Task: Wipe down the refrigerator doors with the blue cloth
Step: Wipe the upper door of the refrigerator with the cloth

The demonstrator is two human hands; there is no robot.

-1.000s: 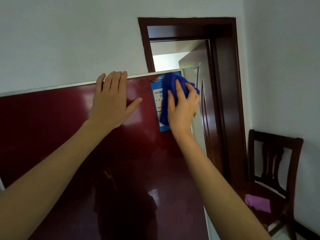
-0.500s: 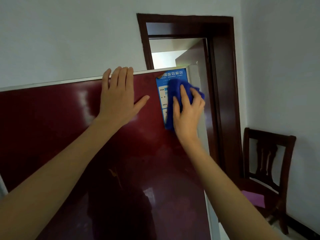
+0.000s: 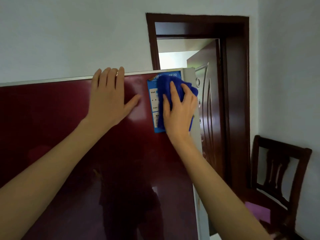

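The glossy dark red refrigerator door (image 3: 60,135) fills the left and centre, with a silver top trim and silver right edge. A blue energy label (image 3: 153,101) is stuck at its upper right corner. My right hand (image 3: 180,111) presses the bunched blue cloth (image 3: 170,85) flat on that label near the door's right edge. My left hand (image 3: 109,97) lies open and flat on the door near the top trim, fingers spread, a little left of the cloth.
Behind the fridge an open dark wooden door (image 3: 207,108) stands in a dark brown frame (image 3: 237,84). A dark wooden chair (image 3: 280,170) with a pink cloth (image 3: 259,212) on its seat stands at the right against the white wall.
My right hand with the cloth slid down the label, then back up toward its top. My left hand stayed flat on the door.
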